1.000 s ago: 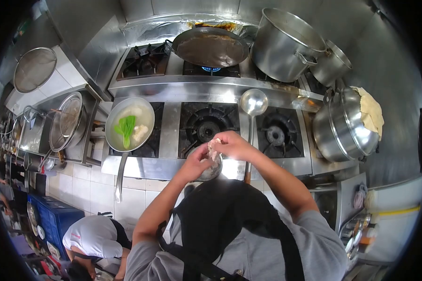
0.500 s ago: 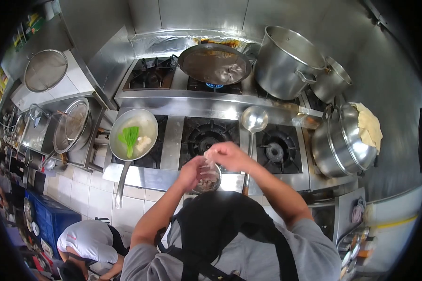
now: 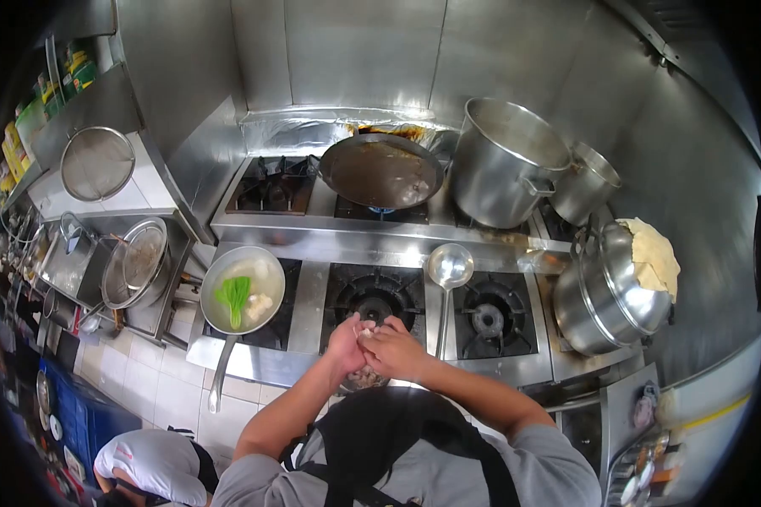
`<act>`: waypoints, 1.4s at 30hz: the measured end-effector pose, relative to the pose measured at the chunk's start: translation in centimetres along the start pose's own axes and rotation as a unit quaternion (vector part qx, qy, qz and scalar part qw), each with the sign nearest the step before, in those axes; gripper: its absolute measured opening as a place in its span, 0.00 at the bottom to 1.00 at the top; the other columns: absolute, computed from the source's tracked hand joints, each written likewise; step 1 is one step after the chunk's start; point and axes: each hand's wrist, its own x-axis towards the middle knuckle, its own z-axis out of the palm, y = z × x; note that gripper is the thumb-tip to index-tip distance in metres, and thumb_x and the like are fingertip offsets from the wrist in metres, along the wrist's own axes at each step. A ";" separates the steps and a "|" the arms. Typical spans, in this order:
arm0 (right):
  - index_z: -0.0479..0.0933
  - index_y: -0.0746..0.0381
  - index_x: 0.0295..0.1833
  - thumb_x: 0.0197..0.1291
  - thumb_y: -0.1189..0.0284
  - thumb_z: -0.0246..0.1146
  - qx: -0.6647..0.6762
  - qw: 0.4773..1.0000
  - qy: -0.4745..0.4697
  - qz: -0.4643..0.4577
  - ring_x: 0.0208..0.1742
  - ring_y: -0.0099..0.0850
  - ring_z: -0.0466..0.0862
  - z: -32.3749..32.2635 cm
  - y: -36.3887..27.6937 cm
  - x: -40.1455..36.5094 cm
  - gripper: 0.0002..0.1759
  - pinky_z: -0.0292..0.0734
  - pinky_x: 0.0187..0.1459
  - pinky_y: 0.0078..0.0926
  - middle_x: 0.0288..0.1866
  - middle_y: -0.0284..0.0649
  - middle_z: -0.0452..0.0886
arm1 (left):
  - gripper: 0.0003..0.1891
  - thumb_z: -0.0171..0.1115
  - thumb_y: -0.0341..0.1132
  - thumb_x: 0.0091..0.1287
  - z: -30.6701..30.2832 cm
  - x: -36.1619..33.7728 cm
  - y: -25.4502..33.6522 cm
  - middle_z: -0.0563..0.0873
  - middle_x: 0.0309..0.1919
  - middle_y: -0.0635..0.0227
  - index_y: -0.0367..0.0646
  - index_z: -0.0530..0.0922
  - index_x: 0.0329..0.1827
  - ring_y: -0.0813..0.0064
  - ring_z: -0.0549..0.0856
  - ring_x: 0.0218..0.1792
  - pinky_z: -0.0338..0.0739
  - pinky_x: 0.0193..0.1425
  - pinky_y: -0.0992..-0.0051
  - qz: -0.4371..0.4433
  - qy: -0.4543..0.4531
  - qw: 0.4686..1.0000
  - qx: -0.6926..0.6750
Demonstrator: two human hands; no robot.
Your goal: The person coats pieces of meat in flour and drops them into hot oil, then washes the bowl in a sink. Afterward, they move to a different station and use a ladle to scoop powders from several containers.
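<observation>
At lower centre of the frame, bent fingertips of two bare hands close together around a small, pale pink, meat-like lump (image 3: pixel 366 332). Lump between the two hands, partly in view at the gap between the left hand's fingers and the right hand's. Left hand (image 3: pixel 345 345): half cupped, with fingers curled in against the lump. Right hand (image 3: pixel 395 351): angled in from the right, with fingers bent over and touching the lump; fingertips partly hidden, so impossible to tell how firm a grip.

Directly below the hands, a round metal bowl (image 3: pixel 386 382) with more brownish-pink pieces (image 3: pixel 364 378) inside, mostly covered by hands and forearms. Just above the hands, a black cast-iron burner (image 3: pixel 375 306) on a stainless-steel range.

Left of centre, a pale-lined round frying pan (image 3: pixel 212 287) with a long steel handle, containing a bright green leafy vegetable (image 3: pixel 233 300) and off-white lumps (image 3: pixel 260 306). Right of the hands, a long-handled steel ladle (image 3: pixel 450 265), bowl end uppermost.

At upper centre, a wide dark wok (image 3: pixel 380 171) over a blue flame. Right of it, a tall steel stockpot (image 3: pixel 503 177). At right, a rounded steel pot (image 3: pixel 588 304) topped with beige cloth (image 3: pixel 654 258). At lower left, a stooping person in a white shirt (image 3: pixel 148 460).
</observation>
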 end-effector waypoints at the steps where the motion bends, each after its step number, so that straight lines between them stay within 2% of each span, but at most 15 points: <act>1: 0.77 0.59 0.41 0.58 0.70 0.61 -0.034 0.999 0.032 -0.020 0.39 0.38 0.80 -0.5 0.2 0.1 0.07 0.64 0.61 0.42 0.29 0.40 0.80 | 0.21 0.40 0.46 0.80 -1.0 1.0 -0.3 0.84 0.42 0.61 0.38 0.76 0.44 0.65 0.83 0.46 0.76 0.55 0.66 0.012 0.006 1.000 0.005; 2: 0.77 0.59 0.44 0.59 0.69 0.61 -0.044 0.998 0.032 -0.029 0.40 0.38 0.79 0.1 1.1 -0.3 0.09 0.63 0.62 0.41 0.30 0.40 0.80 | 0.21 0.39 0.46 0.80 -5.9 4.6 -0.8 0.83 0.43 0.61 0.39 0.76 0.47 0.65 0.82 0.48 0.76 0.56 0.63 -0.005 -0.066 0.998 -0.019; 9: 0.80 0.57 0.42 0.59 0.69 0.60 0.029 0.996 0.025 0.083 0.35 0.36 0.80 -0.4 1.9 -1.3 0.07 0.65 0.58 0.41 0.28 0.37 0.81 | 0.23 0.40 0.51 0.79 4.0 -2.1 -0.8 0.84 0.43 0.61 0.42 0.77 0.46 0.64 0.82 0.48 0.76 0.55 0.57 -0.035 -0.044 0.996 0.069; 10: 0.80 0.57 0.41 0.59 0.69 0.60 0.059 0.994 -0.011 0.092 0.33 0.36 0.81 -1.0 1.2 -1.3 0.07 0.66 0.57 0.41 0.26 0.37 0.80 | 0.22 0.44 0.53 0.78 2.9 -1.7 -0.5 0.83 0.30 0.67 0.46 0.78 0.37 0.68 0.82 0.33 0.78 0.39 0.65 -0.027 0.008 0.998 0.052; 11: 0.81 0.57 0.40 0.59 0.68 0.60 0.089 0.990 -0.048 0.098 0.32 0.36 0.81 -1.5 0.5 -1.1 0.07 0.67 0.55 0.41 0.25 0.37 0.79 | 0.22 0.44 0.53 0.78 1.8 -1.0 -0.7 0.83 0.30 0.67 0.46 0.78 0.37 0.68 0.82 0.33 0.78 0.39 0.65 -0.030 0.015 0.998 0.051; 14: 0.82 0.59 0.42 0.59 0.68 0.62 0.157 0.976 0.010 0.148 0.35 0.41 0.82 -1.7 0.1 -0.4 0.09 0.72 0.51 0.40 0.30 0.42 0.83 | 0.15 0.49 0.45 0.76 3.8 -1.5 -1.0 0.71 0.17 0.76 0.48 0.77 0.33 0.83 0.64 0.13 0.54 0.15 0.79 0.035 0.179 0.958 0.220; 17: 0.81 0.62 0.44 0.59 0.69 0.63 0.214 0.961 0.058 0.166 0.38 0.47 0.83 -0.9 0.8 -0.4 0.11 0.77 0.46 0.42 0.37 0.47 0.85 | 0.12 0.49 0.39 0.75 2.6 -1.5 -0.9 0.72 0.18 0.76 0.48 0.78 0.35 0.82 0.66 0.14 0.56 0.16 0.78 0.060 0.062 0.946 0.314; 25: 0.80 0.66 0.43 0.64 0.69 0.61 0.260 0.903 0.068 0.336 0.34 0.27 0.82 0.1 1.7 -4.7 0.10 0.77 0.36 0.25 0.32 0.41 0.83 | 0.06 0.56 0.33 0.72 2.6 -1.6 0.4 0.78 0.27 0.73 0.42 0.75 0.47 0.84 0.70 0.18 0.64 0.17 0.79 0.014 0.104 0.986 0.130; 27: 0.80 0.65 0.43 0.64 0.69 0.61 0.307 0.874 0.056 0.373 0.33 0.26 0.81 0.1 2.1 -6.8 0.10 0.77 0.38 0.25 0.33 0.40 0.82 | 0.08 0.60 0.38 0.72 1.5 -1.2 1.6 0.76 0.27 0.72 0.43 0.74 0.42 0.81 0.71 0.21 0.60 0.19 0.82 -0.045 -0.002 0.987 0.156; 33: 0.80 0.63 0.41 0.62 0.67 0.61 0.216 0.897 0.097 0.373 0.34 0.31 0.82 3.9 3.4 -13.4 0.11 0.77 0.41 0.30 0.35 0.41 0.85 | 0.25 0.62 0.55 0.69 5.7 0.3 3.1 0.63 0.11 0.76 0.49 0.69 0.20 0.80 0.61 0.11 0.54 0.15 0.78 -0.013 0.048 0.975 0.215; 35: 0.81 0.63 0.40 0.61 0.66 0.62 0.242 0.863 0.026 0.443 0.35 0.34 0.83 3.3 2.9 -14.0 0.11 0.77 0.42 0.32 0.35 0.43 0.86 | 0.24 0.60 0.53 0.71 8.8 2.0 5.0 0.69 0.12 0.72 0.47 0.70 0.21 0.77 0.66 0.11 0.57 0.15 0.75 0.149 0.157 0.899 0.381; 37: 0.82 0.61 0.39 0.60 0.65 0.62 0.245 0.845 0.007 0.475 0.33 0.34 0.84 3.5 2.8 -14.6 0.11 0.77 0.40 0.32 0.34 0.44 0.85 | 0.20 0.59 0.46 0.71 9.3 6.3 9.7 0.74 0.15 0.68 0.43 0.74 0.24 0.74 0.73 0.13 0.66 0.18 0.72 0.176 0.034 0.898 0.402; 39: 0.82 0.61 0.39 0.60 0.65 0.62 0.192 0.868 0.044 0.456 0.31 0.35 0.83 3.6 2.5 -15.3 0.10 0.76 0.38 0.33 0.33 0.45 0.85 | 0.07 0.59 0.33 0.62 12.7 13.5 16.5 0.81 0.22 0.62 0.37 0.80 0.31 0.65 0.84 0.25 0.79 0.35 0.66 0.352 0.022 0.759 0.547; 41: 0.82 0.61 0.39 0.61 0.66 0.61 0.180 0.869 0.053 0.457 0.29 0.34 0.82 3.5 2.2 -16.2 0.10 0.76 0.34 0.33 0.30 0.44 0.84 | 0.04 0.61 0.31 0.59 14.1 17.8 20.2 0.85 0.27 0.55 0.39 0.80 0.33 0.56 0.86 0.32 0.80 0.42 0.63 0.481 0.100 0.532 0.690; 42: 0.82 0.61 0.38 0.61 0.67 0.61 0.193 0.863 0.071 0.461 0.27 0.33 0.81 3.7 2.0 -16.7 0.09 0.76 0.33 0.32 0.30 0.44 0.83 | 0.04 0.61 0.31 0.59 15.6 17.7 20.8 0.85 0.27 0.55 0.39 0.80 0.33 0.56 0.86 0.32 0.80 0.42 0.63 0.480 0.096 0.531 0.692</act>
